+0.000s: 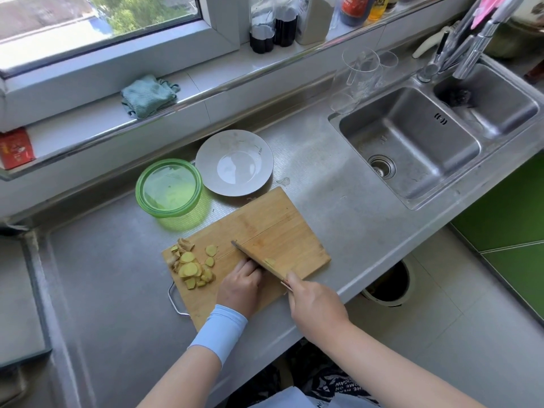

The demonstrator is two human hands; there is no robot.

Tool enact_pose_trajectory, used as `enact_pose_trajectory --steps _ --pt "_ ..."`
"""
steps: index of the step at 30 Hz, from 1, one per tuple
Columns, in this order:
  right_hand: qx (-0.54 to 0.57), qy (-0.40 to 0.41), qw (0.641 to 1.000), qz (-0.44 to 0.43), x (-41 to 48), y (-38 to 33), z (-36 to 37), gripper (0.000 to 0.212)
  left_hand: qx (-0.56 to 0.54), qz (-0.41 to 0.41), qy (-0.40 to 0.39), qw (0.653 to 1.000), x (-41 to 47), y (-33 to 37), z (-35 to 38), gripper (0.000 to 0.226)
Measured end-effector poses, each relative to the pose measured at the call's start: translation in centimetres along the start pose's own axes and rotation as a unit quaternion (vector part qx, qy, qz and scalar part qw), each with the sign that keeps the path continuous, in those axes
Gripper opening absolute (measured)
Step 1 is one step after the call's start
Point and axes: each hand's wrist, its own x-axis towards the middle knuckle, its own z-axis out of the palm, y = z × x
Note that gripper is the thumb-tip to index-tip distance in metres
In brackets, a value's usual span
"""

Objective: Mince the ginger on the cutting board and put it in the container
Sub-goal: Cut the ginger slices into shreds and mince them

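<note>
A bamboo cutting board [273,228] lies on the steel counter. Several yellow ginger slices [191,266] are piled at its left end, and one small slice [270,262] lies just right of the knife [253,257]. My right hand [315,304] grips the knife handle, with the blade running diagonally up-left and its edge on the board. My left hand [240,285] sits with curled fingers against the blade's left side; whatever it holds down is hidden. A green transparent container [169,191] stands beyond the board's left end.
A grey plate [235,161] sits behind the board beside the container. A double steel sink [412,142] with a tap is at the right, clear cups [357,78] at its far corner. A green cloth [148,95] lies on the sill. The counter edge is close.
</note>
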Motion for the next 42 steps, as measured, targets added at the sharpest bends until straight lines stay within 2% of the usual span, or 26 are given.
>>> enact_pose_trajectory --steps 3,8,14,19,21,26,28,34,36,39,42 --pt "-0.004 0.001 1.0 -0.009 0.1 -0.1 0.1 0.006 -0.004 -0.003 -0.005 1.0 0.1 0.0 0.0 0.013" --pt "-0.005 0.015 1.0 0.0 -1.3 0.5 0.2 0.032 -0.009 0.001 0.007 1.0 0.2 0.3 -0.4 0.017" --pt "-0.011 0.011 1.0 -0.012 0.2 -0.8 -0.2 0.013 -0.016 -0.014 0.003 1.0 0.1 0.2 -0.3 0.024" --pt "-0.026 0.023 0.999 -0.016 -1.3 0.1 -0.1 0.035 -0.024 0.002 0.015 1.0 0.2 0.1 -0.4 0.023" --pt "-0.032 0.019 0.999 -0.011 -1.5 0.1 -0.1 0.038 -0.026 -0.001 0.014 1.0 0.2 0.2 -0.4 0.023" --pt "-0.027 -0.002 1.0 0.002 0.2 -1.1 -0.2 0.017 -0.025 -0.018 0.015 0.999 0.2 0.3 -0.5 0.025" --pt "-0.024 -0.003 1.0 -0.002 0.4 -1.2 -0.2 0.016 -0.028 -0.02 0.022 0.999 0.2 0.4 -0.5 0.025" --pt "-0.019 0.007 1.0 -0.001 -1.6 0.0 0.0 0.04 -0.035 0.006 0.043 0.998 0.3 0.4 -0.7 0.028" --pt "-0.013 0.009 1.0 0.004 -1.5 -0.2 0.1 0.036 -0.043 0.006 0.052 0.998 0.4 0.5 -0.6 0.027" --pt "-0.005 0.017 1.0 0.007 -0.1 -1.3 0.0 0.016 -0.046 0.0 0.062 0.997 0.5 0.8 -0.8 0.027" --pt "-0.006 0.02 1.0 0.005 0.5 -1.7 0.2 0.01 -0.044 0.006 0.056 0.997 0.5 0.8 -1.0 0.028"
